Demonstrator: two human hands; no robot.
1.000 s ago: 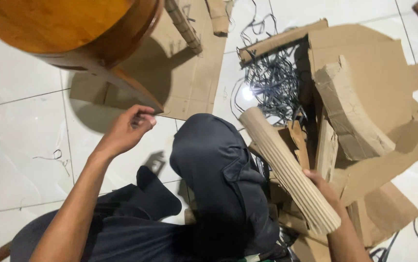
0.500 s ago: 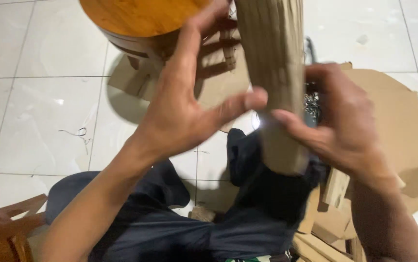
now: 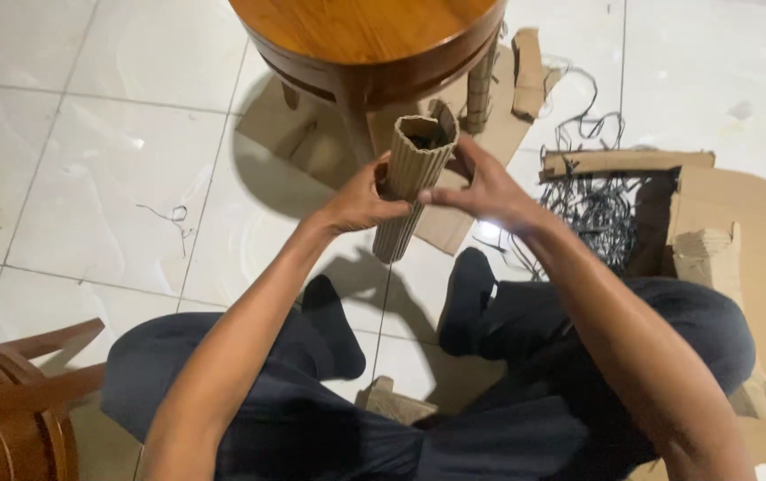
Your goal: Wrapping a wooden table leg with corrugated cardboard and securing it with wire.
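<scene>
I hold a ribbed roll of corrugated cardboard (image 3: 411,178) upright in front of me, its open top end toward the camera. My left hand (image 3: 360,200) wraps its left side with the thumb across the front. My right hand (image 3: 481,189) grips its right side, fingers spread behind it. The roll hangs above the white tiled floor (image 3: 116,178), just in front of a round wooden stool (image 3: 365,40). My legs in dark trousers (image 3: 507,356) are folded below.
Flat cardboard sheets (image 3: 748,223) and cut pieces lie on the right, with a tangle of dark strips (image 3: 592,209) beside them. More cardboard lies under the stool. A second wooden stool (image 3: 9,410) stands at the lower left.
The roll went from my right hand alone, low on the right, up close to the camera, then out to arm's length in both hands. The view has shifted toward the stool.
</scene>
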